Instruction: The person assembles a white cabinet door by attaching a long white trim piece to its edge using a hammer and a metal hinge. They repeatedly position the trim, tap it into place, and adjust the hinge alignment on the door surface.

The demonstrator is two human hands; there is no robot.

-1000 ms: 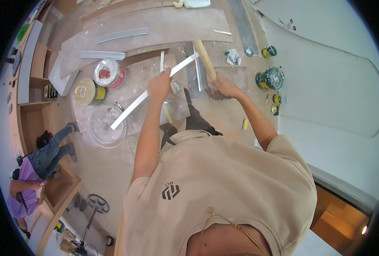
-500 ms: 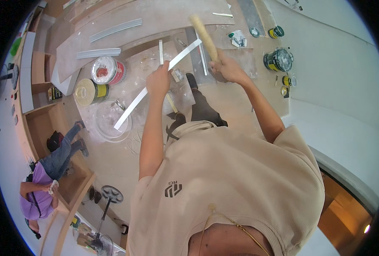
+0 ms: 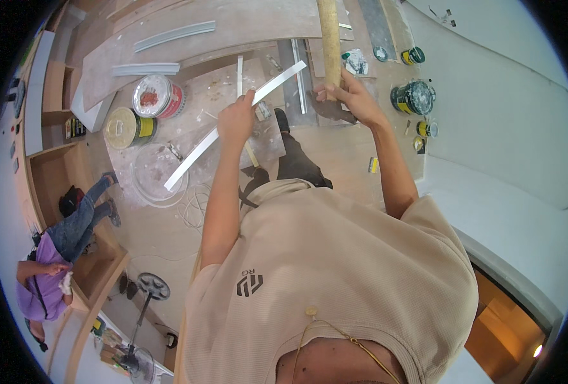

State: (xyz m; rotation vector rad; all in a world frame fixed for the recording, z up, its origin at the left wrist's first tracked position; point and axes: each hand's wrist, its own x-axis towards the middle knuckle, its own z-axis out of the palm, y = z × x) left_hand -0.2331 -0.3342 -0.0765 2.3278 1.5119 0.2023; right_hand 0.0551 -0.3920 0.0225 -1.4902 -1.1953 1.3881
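Note:
My left hand (image 3: 236,120) is closed around the middle of a long, flat white strip (image 3: 194,156). The strip slants from lower left to upper right in front of me. In my right hand (image 3: 359,105) is the lower end of a thick, tan pole-like piece (image 3: 331,41), standing nearly upright in the picture and running out past the top edge. Its material cannot be made out. My right thumb and fingers are around its bottom end, partly hidden. The strip and the tan piece are apart.
A white-lidded bucket (image 3: 151,96) and a yellow-banded bucket (image 3: 123,128) stand at left, by a clear round tub (image 3: 159,173). Pale channel strips (image 3: 175,36) lie on a long board (image 3: 105,54). More buckets (image 3: 412,97) line the right wall. A person in purple (image 3: 44,285) is at far left.
The tan piece has swung from leaning left to nearly upright, and my right hand has shifted slightly right. My left hand still grips the white strip. The view has shifted a little.

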